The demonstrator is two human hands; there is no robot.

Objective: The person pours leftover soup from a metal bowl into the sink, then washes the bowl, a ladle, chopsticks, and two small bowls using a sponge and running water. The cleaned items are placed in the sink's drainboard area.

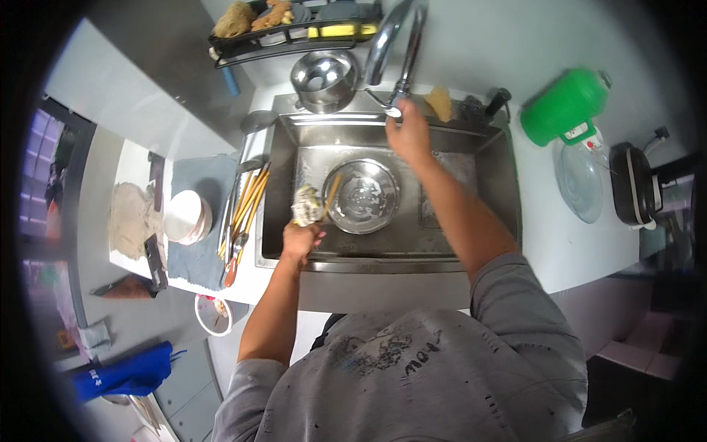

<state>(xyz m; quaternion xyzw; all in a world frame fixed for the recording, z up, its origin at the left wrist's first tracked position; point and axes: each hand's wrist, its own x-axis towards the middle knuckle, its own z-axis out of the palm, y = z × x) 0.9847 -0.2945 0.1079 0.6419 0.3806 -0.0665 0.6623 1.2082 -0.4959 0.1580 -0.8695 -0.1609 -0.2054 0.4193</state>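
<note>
My left hand [302, 240] is closed around a wooden stick-like utensil [332, 194] and a crumpled, pale yellowish sponge or cloth [306, 205], over the left part of the steel sink [353, 267]. Just right of it, a round metal bowl [362, 196] with a wet, shiny inside rests in the basin. My right hand [410, 132] reaches to the back rim, its fingers on the lever at the base of the chrome faucet [399, 91]. Whether water runs cannot be told.
Left of the sink, chopsticks [247, 207] and spoons lie by white bowls [185, 217] on a gray cloth [215, 265]. Metal bowls [324, 77] stand behind the basin, below a black rack [287, 38]. A green jug [566, 105] and a glass lid [580, 179] are on the right.
</note>
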